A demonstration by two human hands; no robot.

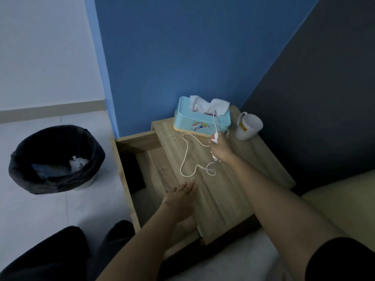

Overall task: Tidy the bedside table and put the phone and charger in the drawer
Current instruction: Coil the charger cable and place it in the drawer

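A white charger cable (pixel 185 157) lies in loops on the wooden bedside table (pixel 233 191). My right hand (pixel 220 148) is closed on the charger's white plug end, lifted slightly, with cable trailing up over the tissue box. My left hand (pixel 179 199) rests flat, fingers apart, at the table top's left edge above the pulled-out drawer (pixel 124 179). A dark flat object, probably the phone (pixel 133 171), lies inside the drawer.
A light blue tissue box (pixel 200 120) and a white mug (pixel 248 126) stand at the back of the table. A black-lined waste bin (pixel 54 159) with crumpled paper sits on the floor to the left. The bed (pixel 334 203) borders the right side.
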